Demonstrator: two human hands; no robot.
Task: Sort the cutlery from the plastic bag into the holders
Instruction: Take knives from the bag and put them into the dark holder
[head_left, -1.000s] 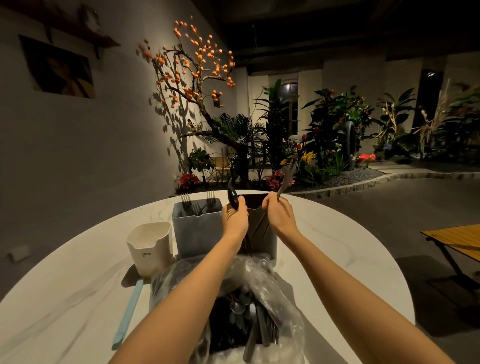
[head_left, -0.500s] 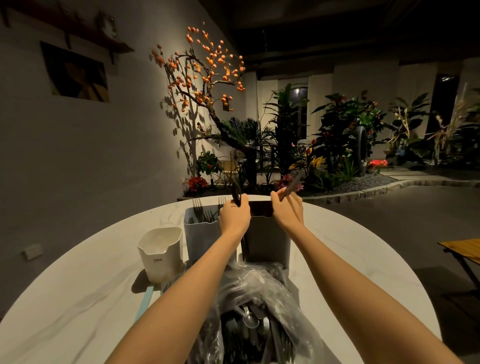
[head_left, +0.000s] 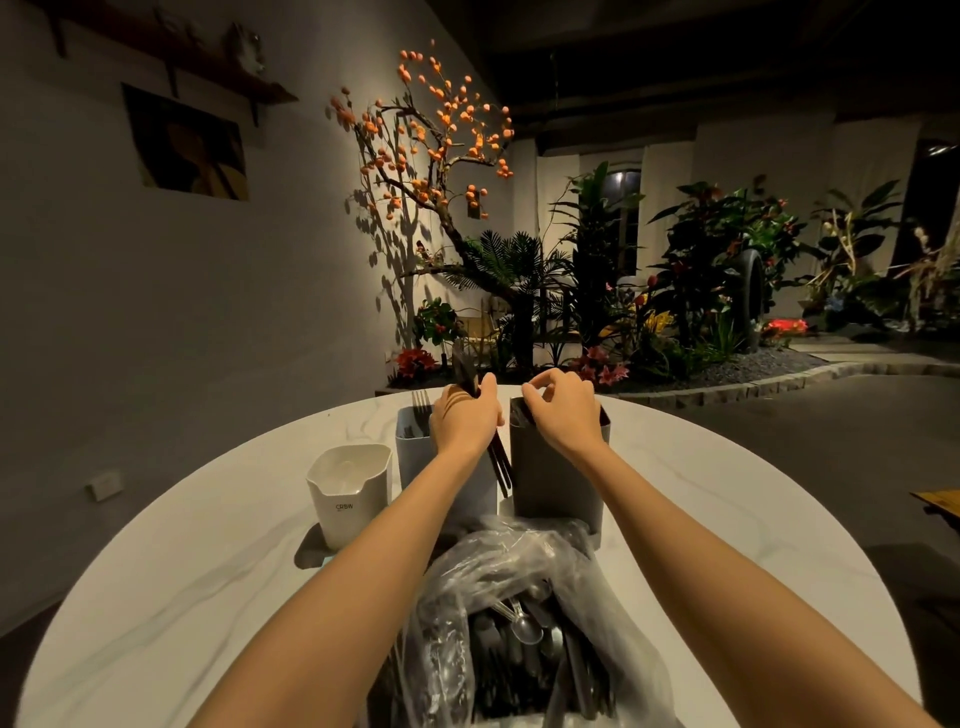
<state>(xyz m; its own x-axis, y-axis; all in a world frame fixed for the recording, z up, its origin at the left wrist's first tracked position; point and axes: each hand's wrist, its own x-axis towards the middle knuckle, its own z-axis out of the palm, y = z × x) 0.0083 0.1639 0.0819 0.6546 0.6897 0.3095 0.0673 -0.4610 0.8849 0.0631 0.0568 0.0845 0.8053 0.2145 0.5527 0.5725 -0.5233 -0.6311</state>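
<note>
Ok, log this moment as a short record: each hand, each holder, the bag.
left hand: grips dark cutlery pieces, handles hanging below the fist
right hand: fingers curled at the rim of the dark grey holder; what they hold cannot be told
blue-grey holder: fork tines stand out of it
white holder: leftmost; looks empty
clear plastic bag: nearest the camera, cutlery inside
round white table: bears all of these

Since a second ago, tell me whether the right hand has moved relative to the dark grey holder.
Yes. The right hand has come down to the rim of the dark grey holder; the utensil it held above the rim no longer shows.
</note>
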